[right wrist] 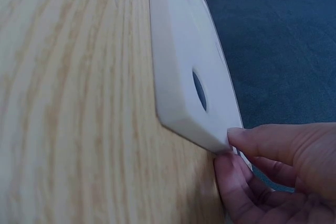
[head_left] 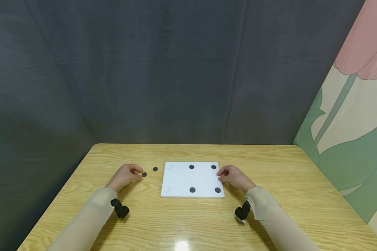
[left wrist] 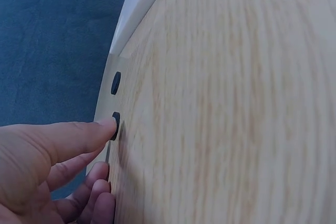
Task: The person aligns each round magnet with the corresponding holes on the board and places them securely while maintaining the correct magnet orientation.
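Note:
My left hand (head_left: 125, 176) is at the left of the table, with its thumb and forefinger tips at the two sides of a small black disc (head_left: 144, 174). In the left wrist view the thumb overlaps this disc (left wrist: 116, 125). A second black disc (head_left: 155, 169) lies a little beyond it. My right hand (head_left: 235, 177) holds the right edge of a flat white board (head_left: 204, 179), the thumb on its top face and the fingers at its side. Several black discs, such as the near right one (head_left: 217, 190), sit in the board; two round recesses (head_left: 167, 189) at its left hold none.
The board lies on a light wood-grain table (head_left: 182, 219). A dark cloth (head_left: 163, 76) hangs behind and to the left, and a flower-patterned panel (head_left: 358, 150) stands at the right. A small black camera is strapped to each wrist.

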`<action>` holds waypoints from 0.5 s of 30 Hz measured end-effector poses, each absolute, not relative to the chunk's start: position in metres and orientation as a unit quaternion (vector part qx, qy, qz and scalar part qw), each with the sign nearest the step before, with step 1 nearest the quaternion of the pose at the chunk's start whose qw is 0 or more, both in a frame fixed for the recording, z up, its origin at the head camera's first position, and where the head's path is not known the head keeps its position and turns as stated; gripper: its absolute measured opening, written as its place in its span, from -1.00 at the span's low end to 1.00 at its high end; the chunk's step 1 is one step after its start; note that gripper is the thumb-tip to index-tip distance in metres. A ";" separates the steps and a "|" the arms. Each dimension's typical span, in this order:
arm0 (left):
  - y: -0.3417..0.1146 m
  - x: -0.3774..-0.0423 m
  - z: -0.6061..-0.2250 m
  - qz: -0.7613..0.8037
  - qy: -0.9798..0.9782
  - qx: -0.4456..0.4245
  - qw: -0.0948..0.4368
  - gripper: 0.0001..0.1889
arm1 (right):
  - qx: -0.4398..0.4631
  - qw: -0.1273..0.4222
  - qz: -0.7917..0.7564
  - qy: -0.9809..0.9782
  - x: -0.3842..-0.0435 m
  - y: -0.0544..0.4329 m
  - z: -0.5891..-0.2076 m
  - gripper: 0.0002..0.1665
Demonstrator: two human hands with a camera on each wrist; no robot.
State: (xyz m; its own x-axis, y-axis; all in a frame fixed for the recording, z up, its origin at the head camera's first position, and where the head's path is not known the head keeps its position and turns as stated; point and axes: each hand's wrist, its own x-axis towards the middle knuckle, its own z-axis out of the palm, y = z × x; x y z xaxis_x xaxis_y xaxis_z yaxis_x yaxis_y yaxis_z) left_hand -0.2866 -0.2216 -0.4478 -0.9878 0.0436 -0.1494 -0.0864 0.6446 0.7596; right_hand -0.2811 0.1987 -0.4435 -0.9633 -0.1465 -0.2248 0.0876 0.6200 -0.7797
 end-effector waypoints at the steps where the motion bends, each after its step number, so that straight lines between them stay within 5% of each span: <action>1: -0.221 -0.287 -0.447 0.419 0.904 -0.013 0.077 -0.69 | -0.018 0.134 -0.434 0.891 -0.281 0.199 -0.444 -0.88; 15: -0.213 -0.287 -0.443 0.404 0.912 -0.020 0.072 -0.77 | -0.016 0.135 -0.428 0.894 -0.283 0.199 -0.445 -0.89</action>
State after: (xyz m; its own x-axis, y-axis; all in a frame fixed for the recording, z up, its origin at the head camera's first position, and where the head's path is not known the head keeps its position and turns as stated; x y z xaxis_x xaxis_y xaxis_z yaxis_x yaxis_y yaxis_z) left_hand -0.2866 -0.2134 -0.4429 -0.9890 0.0222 -0.1465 -0.0936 0.6732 0.7335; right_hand -0.2826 0.1991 -0.4448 -0.9630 -0.1448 -0.2275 0.0865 0.6333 -0.7690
